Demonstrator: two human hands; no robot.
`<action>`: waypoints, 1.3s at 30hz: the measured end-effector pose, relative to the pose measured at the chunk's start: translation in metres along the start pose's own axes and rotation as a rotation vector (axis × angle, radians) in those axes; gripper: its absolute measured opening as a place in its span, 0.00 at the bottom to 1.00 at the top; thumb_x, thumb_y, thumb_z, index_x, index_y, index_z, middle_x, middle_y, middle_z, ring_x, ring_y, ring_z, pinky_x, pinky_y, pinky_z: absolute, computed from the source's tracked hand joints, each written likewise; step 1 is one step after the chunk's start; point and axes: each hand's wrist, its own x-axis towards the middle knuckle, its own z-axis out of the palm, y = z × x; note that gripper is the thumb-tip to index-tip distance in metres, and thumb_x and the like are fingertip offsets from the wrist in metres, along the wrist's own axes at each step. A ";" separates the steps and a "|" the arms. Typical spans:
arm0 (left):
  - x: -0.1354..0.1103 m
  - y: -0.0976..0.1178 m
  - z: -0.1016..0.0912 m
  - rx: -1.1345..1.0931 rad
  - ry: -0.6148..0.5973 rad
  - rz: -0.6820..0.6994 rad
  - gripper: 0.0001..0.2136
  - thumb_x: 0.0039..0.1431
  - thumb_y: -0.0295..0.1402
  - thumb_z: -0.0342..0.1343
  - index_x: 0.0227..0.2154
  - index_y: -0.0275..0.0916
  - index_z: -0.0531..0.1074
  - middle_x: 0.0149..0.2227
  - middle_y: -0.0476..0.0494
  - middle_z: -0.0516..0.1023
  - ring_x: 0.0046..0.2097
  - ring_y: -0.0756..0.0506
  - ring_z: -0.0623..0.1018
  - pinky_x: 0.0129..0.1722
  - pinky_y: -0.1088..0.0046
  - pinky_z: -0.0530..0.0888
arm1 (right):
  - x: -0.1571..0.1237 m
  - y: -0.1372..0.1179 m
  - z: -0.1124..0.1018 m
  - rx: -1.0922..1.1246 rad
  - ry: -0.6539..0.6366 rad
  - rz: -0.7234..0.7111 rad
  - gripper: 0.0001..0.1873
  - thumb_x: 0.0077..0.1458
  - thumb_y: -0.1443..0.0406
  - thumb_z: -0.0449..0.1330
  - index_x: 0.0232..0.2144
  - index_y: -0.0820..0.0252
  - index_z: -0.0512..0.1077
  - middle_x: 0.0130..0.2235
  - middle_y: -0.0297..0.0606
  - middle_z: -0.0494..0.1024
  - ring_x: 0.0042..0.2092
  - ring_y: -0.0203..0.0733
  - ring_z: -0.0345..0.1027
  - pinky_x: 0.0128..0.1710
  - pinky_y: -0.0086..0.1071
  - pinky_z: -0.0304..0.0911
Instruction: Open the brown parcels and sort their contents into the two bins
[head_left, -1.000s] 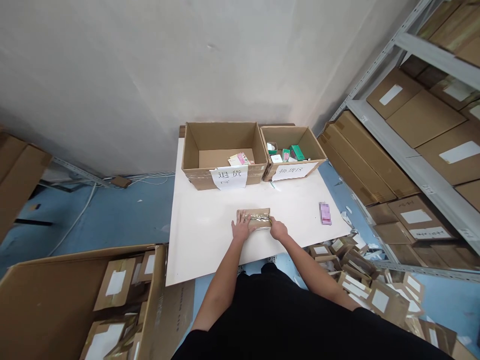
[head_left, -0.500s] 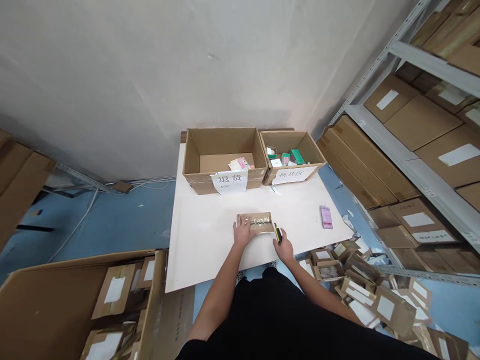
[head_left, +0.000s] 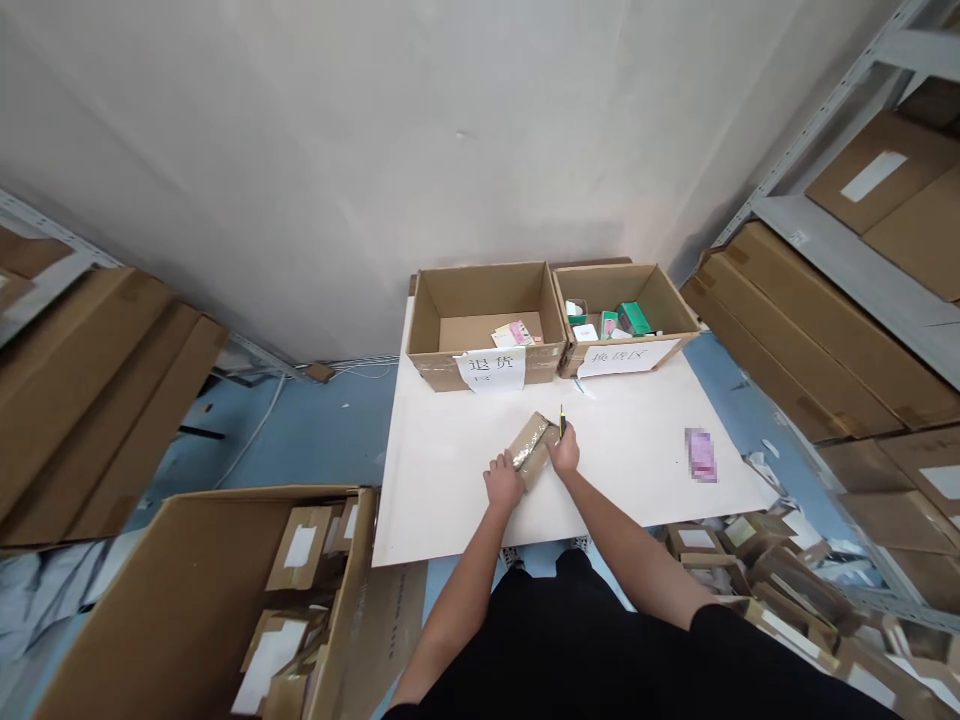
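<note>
A small cardboard box (head_left: 531,445) with shiny clear tape along its top lies turned at a slant on the white tabletop (head_left: 442,500). My left hand (head_left: 503,482) grips its near left end, fingers bent over the edge. At the box's right side, my right hand (head_left: 565,453) is closed round a yellow-and-black utility knife (head_left: 562,424), whose tip points away from me. The fingers of that hand also rest against the box; how much they press on it I cannot tell.
Behind stand two open cartons with paper signs: a larger carton (head_left: 480,300) holding cards and a smaller carton (head_left: 667,300) holding green and white packs. A blurred pink item (head_left: 701,455) lies at right. A big carton of parcels (head_left: 360,560) stands left; discarded boxes (head_left: 795,590) cover the floor right.
The small box has turned from lying straight across to a slant. My right hand has brought the knife up against its right side, and my left hand has shifted to its near end.
</note>
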 end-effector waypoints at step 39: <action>-0.002 0.001 0.032 -0.067 0.102 0.285 0.30 0.74 0.46 0.43 0.75 0.51 0.52 0.77 0.46 0.53 0.77 0.36 0.50 0.75 0.48 0.50 | -0.047 0.035 -0.061 -0.404 -0.284 -0.125 0.28 0.70 0.69 0.48 0.69 0.51 0.59 0.54 0.45 0.80 0.52 0.47 0.77 0.47 0.33 0.64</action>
